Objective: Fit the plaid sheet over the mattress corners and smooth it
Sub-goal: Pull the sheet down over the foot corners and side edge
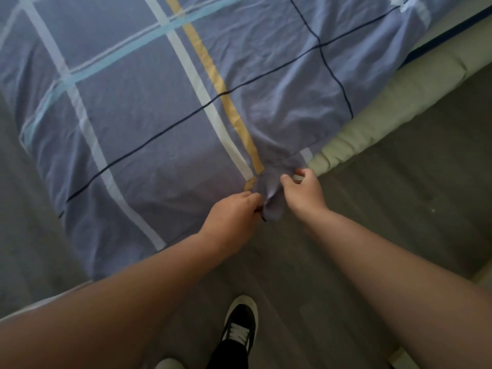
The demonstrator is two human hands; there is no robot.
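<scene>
left hand and right hand both pinch the plaid sheet at its bunched corner — pale padded edge runs up-right from there, nearer the right hand.

Bed: pale green padded edge exposed along the right side. Its top is covered by the blue plaid sheet, lightly creased, with the near corner bunched and hanging off the bed corner. Grey floor alongside bears one dark, white-laced shoe.
</scene>
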